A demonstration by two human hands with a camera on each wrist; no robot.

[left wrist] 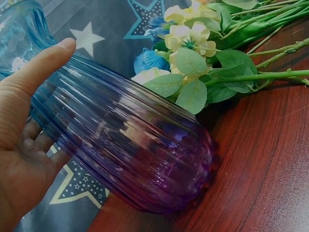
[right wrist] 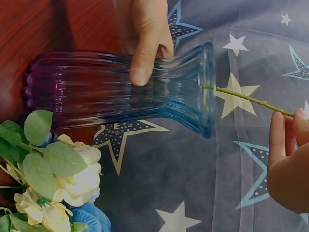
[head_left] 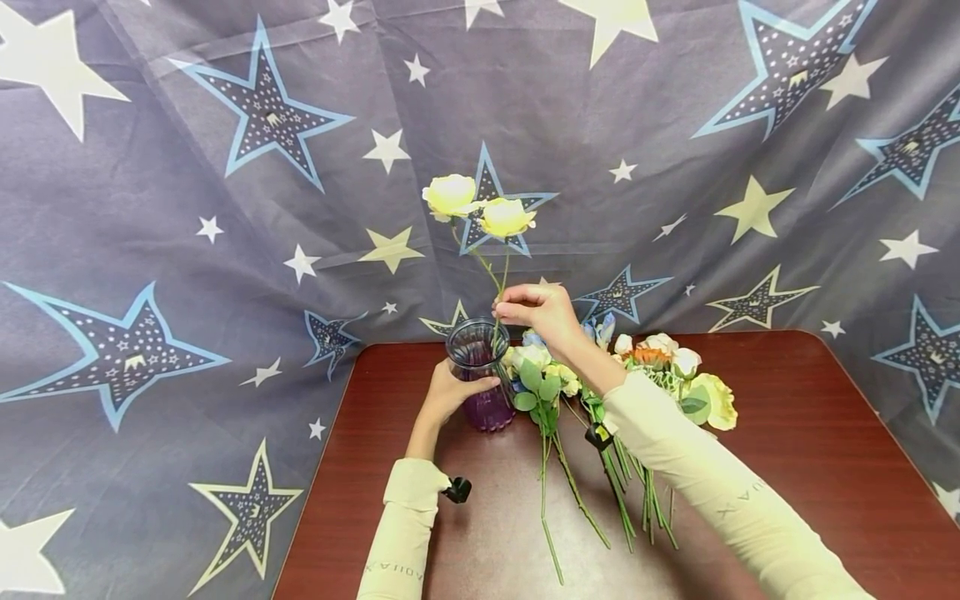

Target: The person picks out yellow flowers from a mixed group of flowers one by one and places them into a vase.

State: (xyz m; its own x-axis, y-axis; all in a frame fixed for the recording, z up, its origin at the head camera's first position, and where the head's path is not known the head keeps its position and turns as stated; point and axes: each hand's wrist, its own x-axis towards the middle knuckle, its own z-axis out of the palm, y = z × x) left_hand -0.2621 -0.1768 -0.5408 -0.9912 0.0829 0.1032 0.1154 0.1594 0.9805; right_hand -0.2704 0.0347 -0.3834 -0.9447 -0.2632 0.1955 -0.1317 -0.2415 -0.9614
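A right hand (head_left: 538,312) pinches a green stem (right wrist: 244,97) at mid-frame, two yellow blooms (head_left: 452,196) above it, as a left hand (head_left: 450,396) curls around a vase (head_left: 487,408) standing near the back edge of the table (head_left: 787,433), just below centre. The step appears to be starting the stem through the vase's mouth; the next move likely calls for a straight lowering. The ribbed glass fades from blue rim to purple base; how deep the stem reaches is hard to tell.
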